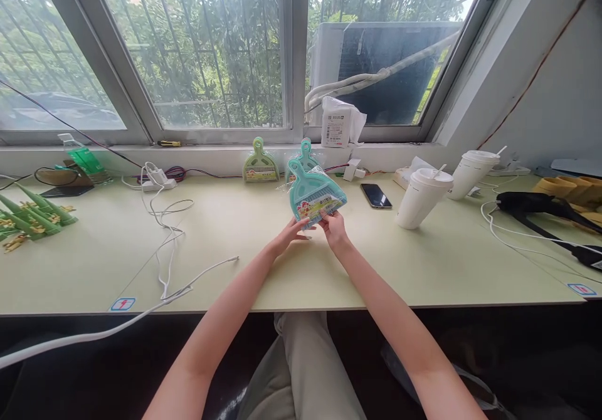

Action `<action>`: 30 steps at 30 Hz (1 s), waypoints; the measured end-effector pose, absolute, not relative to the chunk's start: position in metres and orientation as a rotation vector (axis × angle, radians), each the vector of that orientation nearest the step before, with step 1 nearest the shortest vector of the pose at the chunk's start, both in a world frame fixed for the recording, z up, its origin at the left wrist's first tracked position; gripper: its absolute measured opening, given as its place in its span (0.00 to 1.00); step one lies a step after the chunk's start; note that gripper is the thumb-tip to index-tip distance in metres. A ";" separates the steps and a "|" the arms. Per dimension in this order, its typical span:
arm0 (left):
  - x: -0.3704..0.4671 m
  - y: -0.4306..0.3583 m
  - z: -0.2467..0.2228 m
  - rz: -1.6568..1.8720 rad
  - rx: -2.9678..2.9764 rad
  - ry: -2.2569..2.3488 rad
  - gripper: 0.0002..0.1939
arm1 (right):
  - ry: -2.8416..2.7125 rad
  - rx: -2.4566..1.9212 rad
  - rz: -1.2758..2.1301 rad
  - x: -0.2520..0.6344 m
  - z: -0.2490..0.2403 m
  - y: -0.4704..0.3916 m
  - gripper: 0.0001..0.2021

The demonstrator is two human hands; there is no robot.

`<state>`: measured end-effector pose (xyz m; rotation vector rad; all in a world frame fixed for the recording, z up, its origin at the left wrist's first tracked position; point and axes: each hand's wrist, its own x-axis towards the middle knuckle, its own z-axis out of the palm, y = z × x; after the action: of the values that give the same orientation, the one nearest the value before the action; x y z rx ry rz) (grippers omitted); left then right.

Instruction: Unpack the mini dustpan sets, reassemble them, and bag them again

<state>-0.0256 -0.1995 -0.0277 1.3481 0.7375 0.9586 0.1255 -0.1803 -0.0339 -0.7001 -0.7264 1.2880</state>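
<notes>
A teal dustpan-and-brush set (314,191) in clear wrap is tilted above the table, its label facing me. My right hand (335,227) grips its lower right edge with bent fingers. At the lower left edge, my left hand (290,235) touches the pack with its fingers spread. Behind it, a second teal set (305,152) leans upright against the window ledge, partly covered by the held one. A green set (260,164) stands to the left of that, also against the ledge.
A phone (376,195) and two white cups (424,197) (473,172) are on the right, with a black strap-like item (540,210) farther out. White cables (164,238), a green bottle (85,158) and green pointed objects (35,216) lie left. A tissue pack (339,125) sits on the ledge.
</notes>
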 end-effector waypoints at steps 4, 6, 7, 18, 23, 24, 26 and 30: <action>-0.030 -0.198 -0.025 1.187 1.309 0.785 0.26 | -0.738 -0.723 1.368 0.121 -0.034 -0.182 0.12; -0.031 -0.198 -0.024 1.192 1.308 0.817 0.26 | -0.729 -0.754 1.390 0.121 -0.032 -0.183 0.09; -0.031 -0.197 -0.025 1.187 1.306 0.834 0.25 | -0.721 -0.779 1.395 0.122 -0.030 -0.183 0.08; -0.035 -0.194 -0.023 1.018 1.378 0.879 0.28 | -0.569 -0.986 1.354 0.140 -0.033 -0.169 0.13; -0.033 -0.195 -0.025 0.982 1.418 0.883 0.29 | -0.563 -1.020 1.356 0.145 -0.042 -0.164 0.19; -0.034 -0.195 -0.025 0.984 1.419 0.875 0.29 | -0.573 -1.015 1.361 0.146 -0.044 -0.162 0.21; -0.034 -0.195 -0.026 0.984 1.414 0.862 0.29 | -0.584 -1.010 1.375 0.148 -0.048 -0.159 0.24; -0.035 -0.194 -0.027 0.979 1.410 0.851 0.29 | -0.585 -1.022 1.399 0.150 -0.050 -0.157 0.26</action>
<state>-0.0353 -0.1941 -0.0269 1.4098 0.8514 0.9787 0.1501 -0.1566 -0.0498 -1.0224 -0.5850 1.3987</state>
